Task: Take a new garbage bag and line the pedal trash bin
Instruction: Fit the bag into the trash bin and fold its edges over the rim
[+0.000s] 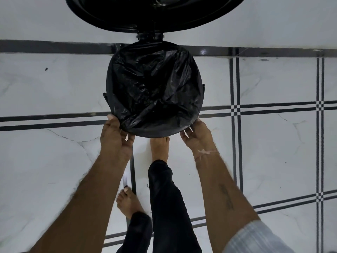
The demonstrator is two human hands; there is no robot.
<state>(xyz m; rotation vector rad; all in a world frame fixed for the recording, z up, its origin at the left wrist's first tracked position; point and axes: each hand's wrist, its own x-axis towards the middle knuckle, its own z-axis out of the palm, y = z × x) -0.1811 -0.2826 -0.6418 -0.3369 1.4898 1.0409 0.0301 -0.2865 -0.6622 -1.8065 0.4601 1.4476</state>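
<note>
A round black pedal trash bin [200, 83] stands on the tiled floor, seen from above. Its lid [127, 19] is raised at the top of the view. A black garbage bag [153, 84] fills the bin's mouth, crumpled inside, with its edge folded over the rim. My left hand [114, 136] grips the bag edge at the near left of the rim. My right hand [196, 136] holds the bag edge at the near right of the rim. One bare foot [160, 148] reaches under the bin's near side, where the pedal is hidden.
The floor is white marble-look tile with dark double stripes [235, 110]. A wall with a dark skirting band [54, 46] runs behind the bin. My other bare foot [127, 203] stands further back on the floor.
</note>
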